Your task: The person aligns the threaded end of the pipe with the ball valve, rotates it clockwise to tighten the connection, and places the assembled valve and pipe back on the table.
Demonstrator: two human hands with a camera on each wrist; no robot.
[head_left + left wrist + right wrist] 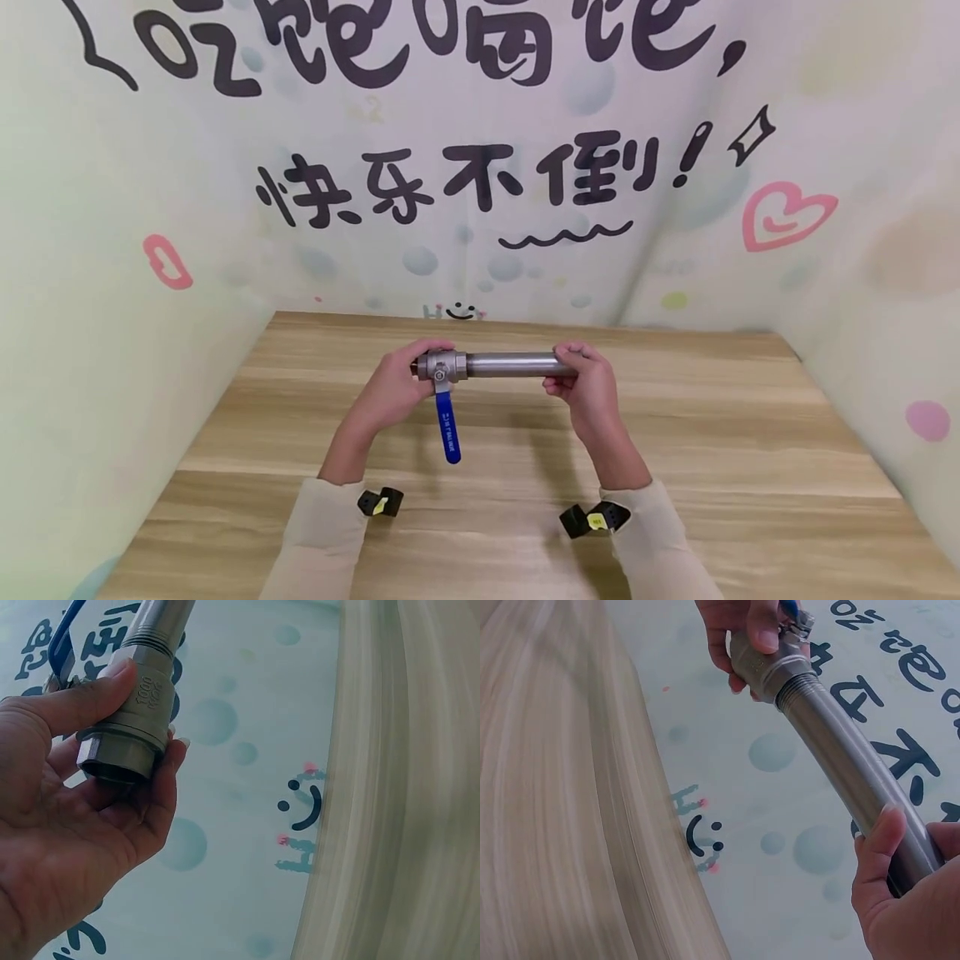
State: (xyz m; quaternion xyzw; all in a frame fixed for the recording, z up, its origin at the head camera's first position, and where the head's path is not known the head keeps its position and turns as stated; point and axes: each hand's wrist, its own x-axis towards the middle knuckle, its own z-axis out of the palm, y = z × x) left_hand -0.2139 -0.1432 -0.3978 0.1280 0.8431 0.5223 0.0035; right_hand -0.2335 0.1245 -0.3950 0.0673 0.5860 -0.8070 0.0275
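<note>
Both hands hold up a metal ball valve (442, 364) joined to a steel pipe (510, 364), level above the table. My left hand (390, 392) grips the valve body, thumb across its side in the left wrist view, where the valve's hexagonal end (118, 756) faces out open. A blue lever handle (448, 429) hangs from the valve toward me. My right hand (592, 396) holds the pipe near its far right end. Threads (801, 688) show on the pipe where it enters the valve in the right wrist view.
A wood-grain table (480, 533) lies below the hands. Behind it hangs a pale backdrop (465, 275) with black lettering and coloured dots, which also runs along both sides. Small black wrist cameras (596, 519) sit on both sleeves.
</note>
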